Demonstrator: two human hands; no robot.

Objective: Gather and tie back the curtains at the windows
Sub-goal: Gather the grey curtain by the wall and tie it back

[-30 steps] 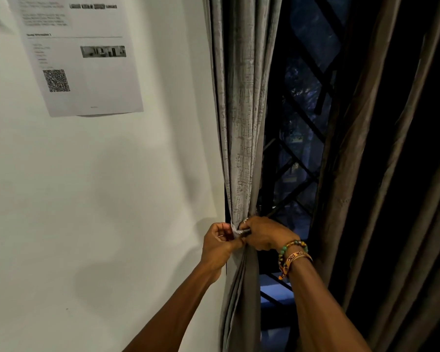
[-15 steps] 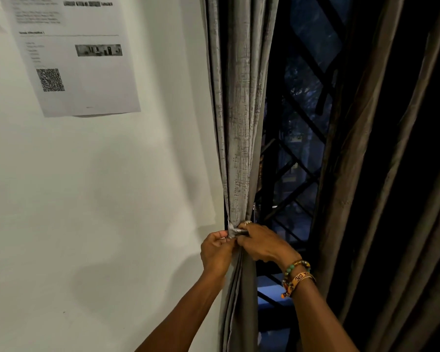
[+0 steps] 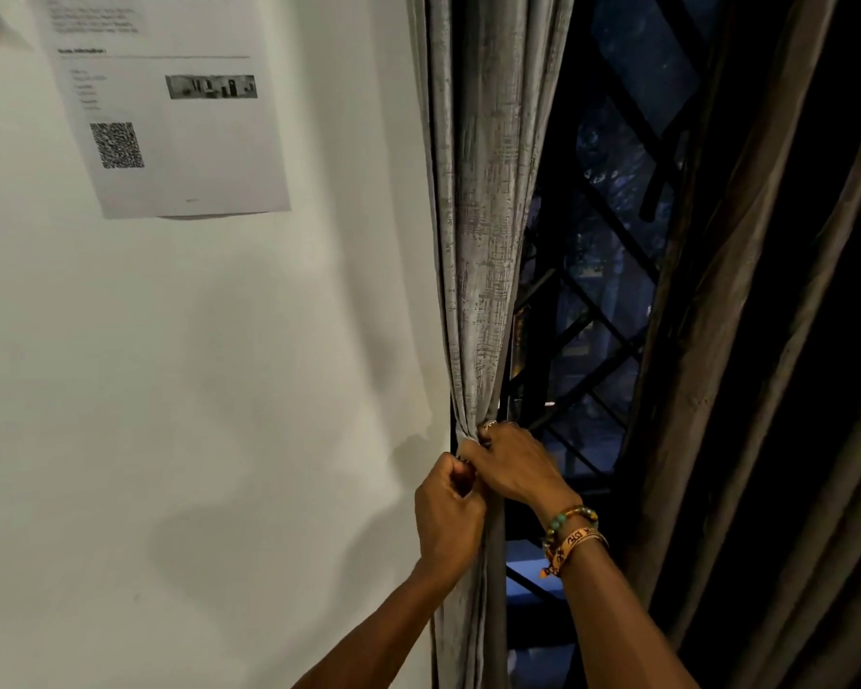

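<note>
- head view: the grey curtain (image 3: 488, 216) hangs in tight vertical folds and is drawn into a narrow bunch about two thirds of the way down, then falls on below that neck.
- right hand (image 3: 513, 464) sits at the neck on the curtain's right side, back of the hand to the camera, its fingers (image 3: 490, 432) curled in and clamped on the gathered cloth; a ring (image 3: 489, 424) shows on one of them.
- left hand (image 3: 446, 519) is just below and left of the neck, touching the right hand, its fingers curled together into a fist and pinching cloth at the bunch; whether that cloth is the curtain itself or a separate tie strip cannot be told.
- bracelets (image 3: 570, 532), beaded and woven, circle the right wrist, lower right of the neck.
- directly right of the curtain, a window grille (image 3: 592, 300) of dark crossing bars, with night behind it.
- further right of the curtain, a brown curtain (image 3: 766, 340) hangs in loose dark folds.
- left of the curtain, a white wall (image 3: 195, 390); up on it, a printed paper sheet (image 3: 170, 106) with a square code and a small photo, its text too blurred to read.
</note>
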